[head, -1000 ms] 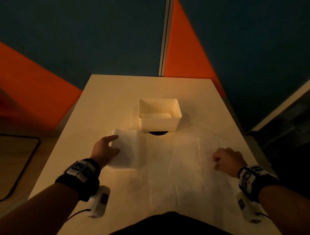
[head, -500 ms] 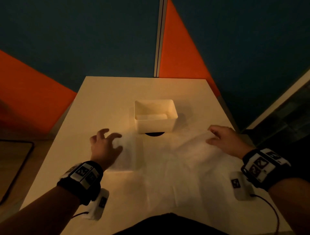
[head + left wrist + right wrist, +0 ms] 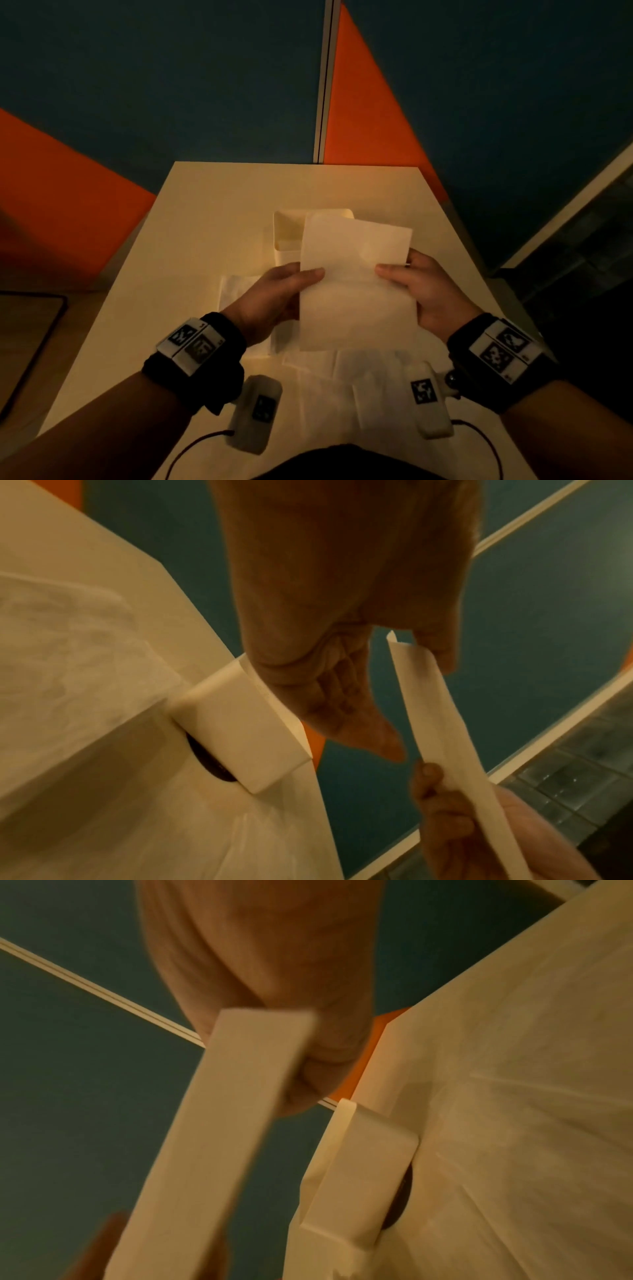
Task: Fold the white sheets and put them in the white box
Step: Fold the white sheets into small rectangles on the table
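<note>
Both hands hold a folded white sheet [image 3: 352, 274] upright above the table, in front of the white box [image 3: 287, 233], which it partly hides. My left hand [image 3: 308, 277] pinches its left edge, thumb on the near face. My right hand [image 3: 387, 274] pinches the right edge. The left wrist view shows the sheet [image 3: 445, 737] edge-on beside the box [image 3: 240, 723]. In the right wrist view the sheet [image 3: 222, 1123] stands left of the box [image 3: 363, 1164]. A small folded sheet [image 3: 236, 291] lies on the table to the left. Another flat sheet [image 3: 359, 383] lies under my wrists.
The pale table [image 3: 205, 205] ends at blue and orange wall panels [image 3: 370, 120] behind the box. A dark round hole [image 3: 209, 761] shows in the tabletop under the box's near side. Cables from the wrist cameras trail at the table's near edge.
My hands have left the tabletop and come together, lifting a folded sheet in front of the box. Before, the left hand was by the small folded sheet and the right at the flat sheet's far corner.
</note>
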`<state>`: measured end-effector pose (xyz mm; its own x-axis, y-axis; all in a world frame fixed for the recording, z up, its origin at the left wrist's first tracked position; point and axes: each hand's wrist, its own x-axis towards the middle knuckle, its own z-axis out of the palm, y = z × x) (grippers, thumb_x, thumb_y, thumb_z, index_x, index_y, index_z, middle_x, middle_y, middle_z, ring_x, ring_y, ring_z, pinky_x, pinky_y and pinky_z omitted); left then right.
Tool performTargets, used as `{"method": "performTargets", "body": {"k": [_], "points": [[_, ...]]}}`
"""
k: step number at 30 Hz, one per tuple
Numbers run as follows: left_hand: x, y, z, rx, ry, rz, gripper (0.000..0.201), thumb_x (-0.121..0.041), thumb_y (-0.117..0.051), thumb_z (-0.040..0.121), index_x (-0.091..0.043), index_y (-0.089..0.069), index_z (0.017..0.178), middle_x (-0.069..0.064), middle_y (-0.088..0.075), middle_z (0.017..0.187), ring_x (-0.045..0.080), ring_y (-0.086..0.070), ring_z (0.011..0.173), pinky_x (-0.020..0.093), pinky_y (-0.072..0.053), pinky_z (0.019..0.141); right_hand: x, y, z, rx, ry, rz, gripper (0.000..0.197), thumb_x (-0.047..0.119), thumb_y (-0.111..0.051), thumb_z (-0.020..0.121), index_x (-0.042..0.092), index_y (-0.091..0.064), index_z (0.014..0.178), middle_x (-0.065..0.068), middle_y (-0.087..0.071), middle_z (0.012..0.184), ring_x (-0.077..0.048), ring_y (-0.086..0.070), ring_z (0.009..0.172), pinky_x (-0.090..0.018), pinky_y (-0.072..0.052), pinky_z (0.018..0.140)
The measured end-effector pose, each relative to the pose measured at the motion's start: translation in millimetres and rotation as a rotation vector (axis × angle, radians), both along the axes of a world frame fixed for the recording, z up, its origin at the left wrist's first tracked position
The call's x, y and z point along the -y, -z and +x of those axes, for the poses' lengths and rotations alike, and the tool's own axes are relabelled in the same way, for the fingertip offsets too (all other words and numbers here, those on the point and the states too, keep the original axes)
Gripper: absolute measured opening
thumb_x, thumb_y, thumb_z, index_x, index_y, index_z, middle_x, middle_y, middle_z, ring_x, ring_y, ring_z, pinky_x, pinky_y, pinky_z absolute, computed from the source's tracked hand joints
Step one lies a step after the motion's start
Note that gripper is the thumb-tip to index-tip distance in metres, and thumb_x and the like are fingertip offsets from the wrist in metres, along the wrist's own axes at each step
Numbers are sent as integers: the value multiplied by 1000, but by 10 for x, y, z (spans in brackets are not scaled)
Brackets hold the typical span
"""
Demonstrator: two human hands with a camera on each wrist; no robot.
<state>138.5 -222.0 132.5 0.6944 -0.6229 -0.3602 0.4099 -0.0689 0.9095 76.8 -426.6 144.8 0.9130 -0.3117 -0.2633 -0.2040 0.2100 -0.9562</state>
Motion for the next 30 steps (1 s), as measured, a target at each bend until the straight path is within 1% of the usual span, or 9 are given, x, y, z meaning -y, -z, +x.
{"method": "performTargets", "body": {"k": [6, 10, 13, 16, 18, 21, 25, 27, 30], "points": [[17, 77, 19, 69, -167, -24, 23, -12, -61, 86, 5, -65, 102, 18, -67, 97, 29, -62, 86, 40, -53, 77, -35, 31, -55, 28, -85, 94, 27, 0, -59, 84, 14, -64, 106, -3, -73, 92, -17, -70, 82, -32, -58, 73], [7, 103, 48, 101, -213, -58, 17, -11, -61, 86, -1, -68, 98, 14, -71, 92, 23, -67, 82, 34, -57, 71, -20, 78, -119, -34, -205, 27, 31, -4, -61, 79, 15, -64, 104, -2, -73, 93, -14, -70, 83, -31, -59, 71], [-22, 107, 76, 110, -134, -24, 22, -14, -61, 87, -4, -68, 106, 13, -70, 105, 26, -67, 95, 39, -57, 82, -16, 121, -142, -25, -162, 11, 27, -7, -60, 81, 13, -67, 99, -4, -73, 93, -15, -70, 83, -30, -58, 72], [-92, 67, 101, 78, -1, -41, 25, -6, -58, 87, -9, -68, 110, 9, -69, 113, 26, -65, 104, 36, -56, 87, 9, 108, -139, 5, -96, -9, 22, -9, -62, 79, 10, -70, 85, 0, -73, 80, -13, -69, 76, -23, -57, 63], [-186, 52, 145, 39, 127, -79, 32, -2, -66, 77, -14, -71, 106, 3, -67, 117, 24, -62, 107, 34, -54, 91, 31, 66, -145, 19, -101, -59, 24, -10, -60, 78, 10, -70, 71, 3, -72, 73, -10, -68, 69, -23, -56, 58], [-313, 16, 199, -46, 323, -179, 50, -23, -78, 63, -15, -70, 112, 10, -58, 130, 30, -55, 117, 37, -48, 99, 95, 8, -149, 22, -147, -118, 37, -15, -53, 81, 11, -69, 58, 5, -71, 68, -8, -66, 61, -24, -54, 52], [-304, -43, 195, -56, 391, -195, 58, -43, -73, 68, -15, -66, 118, 13, -54, 134, 33, -51, 122, 38, -44, 103, 133, -82, -126, -31, -291, -226, 39, -11, -54, 82, 14, -70, 56, 2, -69, 77, -11, -66, 67, -26, -55, 56], [-248, -66, 178, -44, 419, -165, 52, -38, -72, 70, -14, -67, 116, 10, -58, 130, 28, -54, 120, 33, -47, 98, 76, -137, -106, -32, -381, -282, 28, -11, -57, 81, 7, -67, 62, -3, -68, 83, -10, -67, 69, -23, -55, 58], [-146, -75, 137, -23, 464, -107, 31, -15, -61, 79, -14, -71, 108, 9, -65, 121, 22, -61, 112, 27, -50, 90, -56, -186, -70, 16, -503, -351, 29, -14, -60, 77, 8, -68, 60, -6, -67, 79, -9, -65, 70, -18, -53, 62]]}}
